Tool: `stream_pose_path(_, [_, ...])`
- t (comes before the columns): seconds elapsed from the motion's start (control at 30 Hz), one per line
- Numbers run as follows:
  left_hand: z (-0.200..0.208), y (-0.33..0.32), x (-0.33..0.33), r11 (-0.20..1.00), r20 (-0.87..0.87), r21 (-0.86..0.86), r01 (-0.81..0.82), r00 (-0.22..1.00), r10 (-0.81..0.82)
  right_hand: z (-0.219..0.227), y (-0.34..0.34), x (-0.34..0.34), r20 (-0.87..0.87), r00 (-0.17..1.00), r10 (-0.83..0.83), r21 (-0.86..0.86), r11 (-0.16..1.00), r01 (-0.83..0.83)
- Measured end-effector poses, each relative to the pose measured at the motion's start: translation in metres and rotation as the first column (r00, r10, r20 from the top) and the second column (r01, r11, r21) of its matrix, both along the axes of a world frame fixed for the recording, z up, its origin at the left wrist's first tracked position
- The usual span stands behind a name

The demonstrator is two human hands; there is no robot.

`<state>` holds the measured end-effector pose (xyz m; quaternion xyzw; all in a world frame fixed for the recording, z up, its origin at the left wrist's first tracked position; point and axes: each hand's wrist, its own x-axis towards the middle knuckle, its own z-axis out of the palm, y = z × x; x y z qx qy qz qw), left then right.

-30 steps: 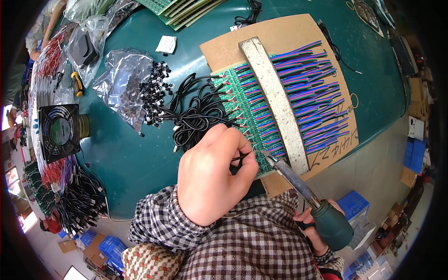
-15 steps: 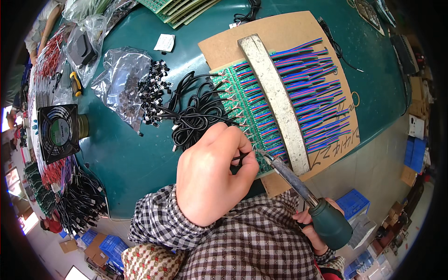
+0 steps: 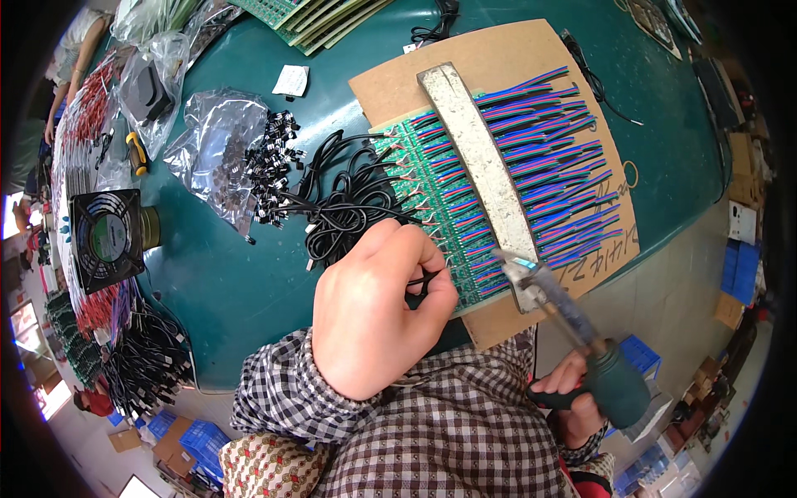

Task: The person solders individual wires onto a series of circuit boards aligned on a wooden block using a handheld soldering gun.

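My left hand [image 3: 374, 307] is closed, its thumb and fingertips pinching a black cable [image 3: 422, 284] at the near left corner of a green circuit board panel [image 3: 425, 156]. My right hand [image 3: 573, 402] wraps round the black handle of a soldering iron [image 3: 621, 386] with a green body. The iron's tip is apart from the left fingers, in front of the near end of a pale, worn bar [image 3: 481, 158]. That bar lies across rows of blue, red and black wires [image 3: 573, 178] along the panel. Black cables [image 3: 353, 195] run from its left edge in a coiled heap.
A brown cardboard sheet [image 3: 531, 46] lies under the panel on the green table [image 3: 224, 307]. Left are a plastic bag [image 3: 212, 133] with small black connectors [image 3: 274, 170], a fan [image 3: 106, 236] and a screwdriver [image 3: 136, 154]. Stacked boards [image 3: 324, 21] are at the far edge.
The soldering iron's tip has moved right, away from the left fingertips and the board's edge, with my right hand shifting right. My left hand has stayed almost still on the cable.
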<state>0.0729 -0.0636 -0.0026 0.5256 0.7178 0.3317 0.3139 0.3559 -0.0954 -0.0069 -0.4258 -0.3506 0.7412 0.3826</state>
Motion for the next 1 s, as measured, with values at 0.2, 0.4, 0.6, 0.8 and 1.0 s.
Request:
stream_pose_path(0.2, [0.007, 0.001, 0.003, 0.998, 0.025, -0.054, -0.044, 0.999, 0.046, -0.014, 0.052, -0.004, -0.391, 0.907, -0.159, 0.035, 0.982, 0.188])
stream_pose_path(0.4, [0.053, 0.008, 0.008, 0.975, -0.388, 0.164, 0.150, 0.919, -0.076, -0.025, 0.105, 0.005, -0.643, 0.712, -0.283, -0.072, 0.947, 0.313])
stream_pose_path(0.6, [0.030, 0.167, 0.032, 0.859, -0.442, 0.193, 0.474, 0.824, -0.355, -0.043, 0.116, 0.024, -0.696, 0.645, -0.315, -0.102, 0.933, 0.345])
stream_pose_path(0.8, [0.003, 0.279, 0.037, 0.553, -0.422, -0.128, 0.823, 0.459, -0.782, -0.057, 0.103, 0.053, -0.674, 0.633, -0.380, -0.083, 0.891, 0.447])
stream_pose_path(1.0, [0.009, 0.277, 0.048, 0.622, -0.343, 0.304, 0.722, 0.691, -0.636, -0.057, 0.106, 0.065, -0.627, 0.646, -0.437, -0.073, 0.857, 0.509])
